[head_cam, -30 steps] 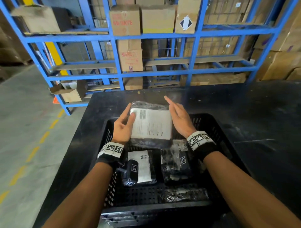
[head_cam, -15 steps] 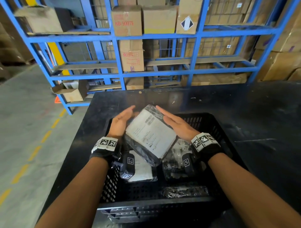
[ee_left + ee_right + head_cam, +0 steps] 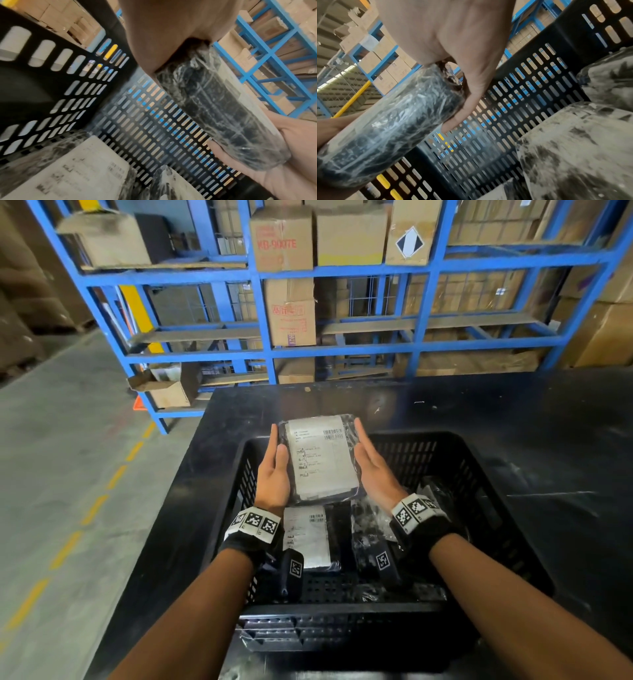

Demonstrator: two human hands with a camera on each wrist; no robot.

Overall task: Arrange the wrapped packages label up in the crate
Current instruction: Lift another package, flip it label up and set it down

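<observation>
A black film-wrapped package (image 3: 322,457) with its white label facing up hangs over the far half of the black slotted crate (image 3: 455,446). My left hand (image 3: 275,470) presses its left edge and my right hand (image 3: 373,470) its right edge, fingers straight along the sides. In the left wrist view the package (image 3: 219,108) runs between both palms; the right wrist view shows its dark side (image 3: 385,128). On the crate floor lies a package with its label up (image 3: 306,537), and beside it a crumpled dark package (image 3: 370,525).
The crate stands on a black table (image 3: 513,422). Blue steel shelving (image 3: 342,347) with cardboard boxes rises behind the table. A grey floor with yellow dashes (image 3: 68,546) runs along the left. More wrapped packages (image 3: 573,148) fill the crate's right side.
The package was tilted and turned between my palms half a second ago; now it sits square, label up, a little farther from me. Both hands moved with it.
</observation>
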